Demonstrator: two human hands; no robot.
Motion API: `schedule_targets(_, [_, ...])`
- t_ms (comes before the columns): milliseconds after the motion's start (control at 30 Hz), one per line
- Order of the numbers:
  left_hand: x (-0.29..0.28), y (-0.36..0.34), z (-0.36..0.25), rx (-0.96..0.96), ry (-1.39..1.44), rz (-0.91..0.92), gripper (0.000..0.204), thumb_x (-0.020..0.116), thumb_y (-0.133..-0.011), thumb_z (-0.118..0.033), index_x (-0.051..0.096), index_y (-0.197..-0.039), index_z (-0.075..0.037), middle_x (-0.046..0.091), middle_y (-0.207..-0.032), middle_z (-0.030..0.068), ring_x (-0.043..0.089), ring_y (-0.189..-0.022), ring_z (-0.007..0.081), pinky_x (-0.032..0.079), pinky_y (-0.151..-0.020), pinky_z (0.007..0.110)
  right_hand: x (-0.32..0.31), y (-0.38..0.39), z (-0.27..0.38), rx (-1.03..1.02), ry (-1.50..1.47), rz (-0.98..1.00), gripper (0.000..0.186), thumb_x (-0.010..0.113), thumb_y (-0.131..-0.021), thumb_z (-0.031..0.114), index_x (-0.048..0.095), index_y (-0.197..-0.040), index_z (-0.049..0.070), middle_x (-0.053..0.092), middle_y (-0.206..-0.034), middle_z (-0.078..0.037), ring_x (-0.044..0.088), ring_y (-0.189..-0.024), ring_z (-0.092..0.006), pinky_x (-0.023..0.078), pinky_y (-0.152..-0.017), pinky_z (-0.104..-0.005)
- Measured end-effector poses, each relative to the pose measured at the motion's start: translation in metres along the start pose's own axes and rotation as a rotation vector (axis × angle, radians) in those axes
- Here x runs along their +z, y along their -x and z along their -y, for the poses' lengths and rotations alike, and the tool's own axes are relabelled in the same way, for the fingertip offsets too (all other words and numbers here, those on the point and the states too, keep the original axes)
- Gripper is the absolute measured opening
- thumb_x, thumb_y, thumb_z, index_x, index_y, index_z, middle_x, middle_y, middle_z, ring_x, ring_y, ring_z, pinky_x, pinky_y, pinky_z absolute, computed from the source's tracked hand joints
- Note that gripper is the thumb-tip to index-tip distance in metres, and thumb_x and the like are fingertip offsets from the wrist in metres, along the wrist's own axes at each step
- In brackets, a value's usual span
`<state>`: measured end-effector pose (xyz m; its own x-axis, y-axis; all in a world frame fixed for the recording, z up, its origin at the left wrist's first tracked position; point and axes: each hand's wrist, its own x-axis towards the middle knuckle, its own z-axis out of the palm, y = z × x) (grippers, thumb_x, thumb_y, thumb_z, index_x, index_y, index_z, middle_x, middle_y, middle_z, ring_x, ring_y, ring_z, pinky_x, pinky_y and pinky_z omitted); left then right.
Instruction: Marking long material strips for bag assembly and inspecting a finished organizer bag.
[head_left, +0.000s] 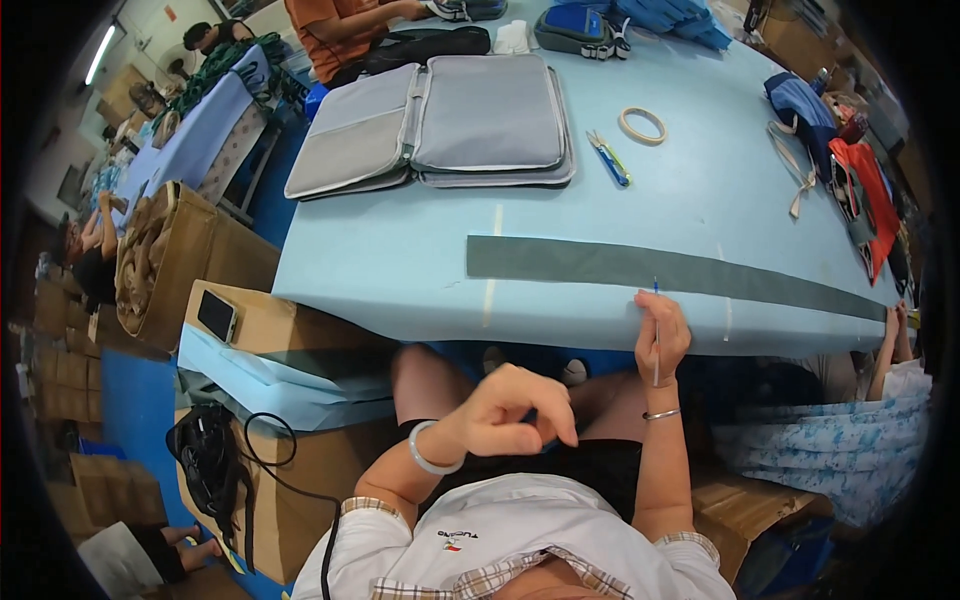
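A long dark grey-green fabric strip (pixel 600 260) lies flat along the near edge of the light-blue table (pixel 390 270). My right hand (pixel 662 335) is at the strip's near edge, closed around a slim pen (pixel 657 365) whose blue end points toward the strip. My left hand (pixel 515 405) hovers over my lap, short of the table edge. Its fingers are loosely bent, with thumb and index finger apart and nothing visible between them. At the strip's far right end, another person's hands (pixel 895 325) are on or beside it.
An unzipped grey case (pixel 490 115) lies at the back left. Thread snips (pixel 610 160) and a tape roll (pixel 642 126) sit beyond the strip. Blue and red bags (pixel 868 205) crowd the right edge. Left of me, a phone (pixel 217 315) rests on a cardboard box (pixel 275 325). Other people work nearby.
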<state>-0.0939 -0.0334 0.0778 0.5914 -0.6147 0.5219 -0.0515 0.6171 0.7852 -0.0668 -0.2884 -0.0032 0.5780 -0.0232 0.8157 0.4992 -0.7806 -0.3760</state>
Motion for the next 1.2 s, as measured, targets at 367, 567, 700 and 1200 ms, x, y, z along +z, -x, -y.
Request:
schedule_targets(367, [-0.082,0.003,-0.007,0.012,-1.465,-0.474,0.006,0.071,-0.084,-0.007,0.070,-0.090,-0.004,0.067,-0.089,0.0109,0.062,-0.088,0.0313,0.050,-0.079,0.039,0.004,0.005,-0.004,-0.028,0.011,-0.023,0.023,0.061,-0.085,-0.004,0.068,-0.104,0.007,0.069,-0.094,-0.012,0.067,-0.085,-0.0321,0.054,-0.076,-0.0404])
schedule_targets(567, [-0.107,-0.003,0.001,0.055,-1.710,-0.376,0.012,0.072,-0.084,-0.009,0.069,-0.095,-0.005,0.068,-0.103,0.0085,0.062,-0.099,0.0279,0.046,-0.089,0.040,-0.001,0.003,-0.004,-0.015,0.052,0.000,0.021,0.061,-0.084,-0.006,0.067,-0.100,0.007,0.070,-0.092,-0.011,0.068,-0.082,-0.0302,0.054,-0.073,-0.0377])
schedule_targets(700, [-0.110,0.002,0.003,-0.027,-1.707,-0.381,0.010,0.070,-0.086,-0.007,0.070,-0.095,-0.002,0.069,-0.102,0.0105,0.063,-0.098,0.0291,0.048,-0.090,0.039,-0.002,-0.001,-0.001,-0.048,0.016,-0.020,0.033,0.065,-0.078,-0.007,0.067,-0.107,0.009,0.069,-0.092,-0.009,0.067,-0.081,-0.0273,0.053,-0.072,-0.0368])
schedule_targets(1200, [-0.110,-0.001,0.007,-0.065,-1.631,-0.505,0.007,0.070,-0.085,-0.006,0.071,-0.091,-0.003,0.071,-0.098,0.0088,0.065,-0.096,0.0281,0.050,-0.087,0.037,-0.002,-0.001,0.001,-0.035,-0.008,-0.047,0.028,0.063,-0.080,-0.009,0.067,-0.103,0.007,0.070,-0.092,-0.010,0.068,-0.081,-0.0289,0.054,-0.072,-0.0365])
